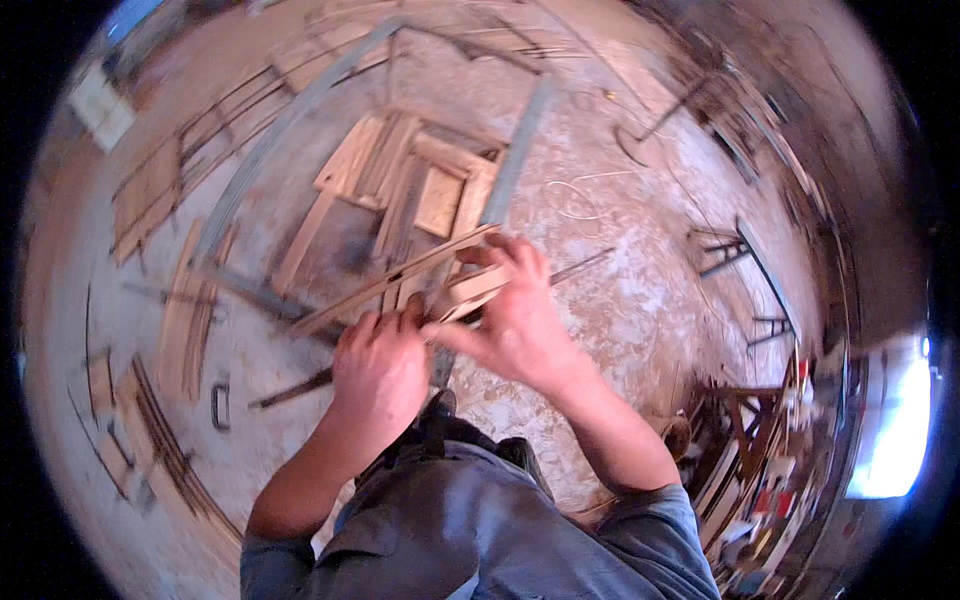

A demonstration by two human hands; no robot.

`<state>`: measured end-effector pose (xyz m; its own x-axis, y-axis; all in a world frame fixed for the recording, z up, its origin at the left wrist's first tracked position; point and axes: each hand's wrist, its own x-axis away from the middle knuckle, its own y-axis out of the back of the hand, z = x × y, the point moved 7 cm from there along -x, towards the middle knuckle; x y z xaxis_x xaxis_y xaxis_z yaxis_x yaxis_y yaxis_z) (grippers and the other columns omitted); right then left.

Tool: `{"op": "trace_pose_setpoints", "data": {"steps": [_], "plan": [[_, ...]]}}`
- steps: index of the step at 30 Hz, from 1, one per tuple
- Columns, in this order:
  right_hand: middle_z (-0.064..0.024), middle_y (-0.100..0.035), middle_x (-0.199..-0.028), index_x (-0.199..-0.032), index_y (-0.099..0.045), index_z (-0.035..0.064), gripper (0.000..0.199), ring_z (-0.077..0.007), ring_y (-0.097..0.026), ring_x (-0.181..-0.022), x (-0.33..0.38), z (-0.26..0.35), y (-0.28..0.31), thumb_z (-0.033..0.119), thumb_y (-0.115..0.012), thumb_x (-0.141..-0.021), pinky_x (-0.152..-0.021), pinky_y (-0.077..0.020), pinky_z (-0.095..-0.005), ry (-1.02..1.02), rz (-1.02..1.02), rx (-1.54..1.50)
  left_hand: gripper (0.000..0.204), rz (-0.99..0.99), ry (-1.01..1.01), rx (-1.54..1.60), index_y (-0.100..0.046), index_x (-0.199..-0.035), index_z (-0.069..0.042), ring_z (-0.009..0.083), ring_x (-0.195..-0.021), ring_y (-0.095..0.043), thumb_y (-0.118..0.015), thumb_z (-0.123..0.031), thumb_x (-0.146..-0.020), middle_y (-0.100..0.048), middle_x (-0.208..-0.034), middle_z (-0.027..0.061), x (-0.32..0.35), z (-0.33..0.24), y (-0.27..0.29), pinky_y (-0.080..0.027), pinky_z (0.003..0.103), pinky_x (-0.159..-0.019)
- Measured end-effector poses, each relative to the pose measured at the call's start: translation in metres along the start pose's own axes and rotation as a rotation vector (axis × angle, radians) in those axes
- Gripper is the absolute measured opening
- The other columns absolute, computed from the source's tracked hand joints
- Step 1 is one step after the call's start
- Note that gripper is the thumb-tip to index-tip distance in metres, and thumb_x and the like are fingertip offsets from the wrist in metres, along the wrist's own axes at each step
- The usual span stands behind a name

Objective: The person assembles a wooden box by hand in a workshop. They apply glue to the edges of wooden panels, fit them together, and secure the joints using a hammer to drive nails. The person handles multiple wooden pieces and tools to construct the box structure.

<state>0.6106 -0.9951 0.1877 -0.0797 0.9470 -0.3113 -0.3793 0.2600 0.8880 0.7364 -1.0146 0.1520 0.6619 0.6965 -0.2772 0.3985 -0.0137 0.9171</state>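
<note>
In front of my body my right hand point(520, 325) is closed round a short pale wood piece point(475, 288), thumb on the near side and fingers over the far end. My left hand point(380, 370) is beside it, its fingers curled in at the near end of that piece. Whatever those left fingers grip is hidden and blurred. Just beyond both hands a long narrow wood strip point(390, 277) runs slantwise, from lower left up to the right hand's fingertips. Whether the right hand touches it I cannot tell.
A grey rectangular frame point(515, 150) surrounds several wooden boards point(352, 160) ahead. Long planks point(185, 310) and a dark clamp-like frame point(221, 407) lie at left. A trestle point(765, 270) stands at right. Timber offcuts and clutter point(765, 500) fill the lower right. A thin cable point(580, 200) curls across the floor.
</note>
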Motion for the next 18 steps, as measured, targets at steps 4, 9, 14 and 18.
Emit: {"op": "trace_pose_setpoints", "data": {"steps": [4,9,14,18], "plan": [[-0.0238,-0.046,-0.128,-0.122,-0.049,-0.0044,0.074,-0.0414,-0.042,-0.12,0.022,0.0,0.032,0.046,-0.073,-0.073,-0.101,-0.0348,-0.0505,0.024,-0.16,-0.209,0.024,0.032,-0.063,-0.007,-0.059,-0.09,0.0,0.0349,-0.085,-0.06,-0.067,-0.014,-0.071,-0.061,-0.083,0.0169,-0.001,0.002,-0.005,-0.048,0.045,-0.075],[-0.0215,-0.055,-0.111,-0.12,-0.051,-0.003,0.056,-0.0384,-0.053,-0.103,0.121,-0.058,0.038,0.031,-0.071,-0.079,-0.088,-0.0463,-0.0426,-0.283,-0.312,-0.378,0.03,0.261,0.176,-0.133,-0.06,-0.098,0.0,0.0383,-0.091,-0.058,-0.069,-0.018,-0.075,-0.061,-0.093,0.02,-0.004,0.021,-0.02,-0.046,0.047,-0.081],[-0.0222,-0.056,-0.11,-0.119,-0.054,-0.0015,0.05,-0.0374,-0.056,-0.102,0.222,-0.105,-0.027,0.031,-0.067,-0.084,-0.087,-0.0473,-0.0414,-0.719,-0.263,-0.467,0.05,0.308,0.23,-0.211,-0.054,-0.122,0.001,0.0392,-0.105,-0.056,-0.068,-0.024,-0.081,-0.062,-0.109,0.02,-0.009,0.052,0.002,-0.045,0.045,-0.088],[-0.0233,-0.057,-0.106,-0.118,-0.056,-0.0021,0.05,-0.0383,-0.057,-0.098,0.309,-0.106,-0.077,0.035,-0.064,-0.085,-0.086,-0.0476,-0.0425,-0.995,-0.282,-0.475,0.051,0.325,0.239,-0.229,-0.05,-0.126,0.004,0.0406,-0.102,-0.057,-0.064,-0.023,-0.085,-0.061,-0.108,0.0248,-0.011,0.04,0.005,-0.044,0.045,-0.089]]}}
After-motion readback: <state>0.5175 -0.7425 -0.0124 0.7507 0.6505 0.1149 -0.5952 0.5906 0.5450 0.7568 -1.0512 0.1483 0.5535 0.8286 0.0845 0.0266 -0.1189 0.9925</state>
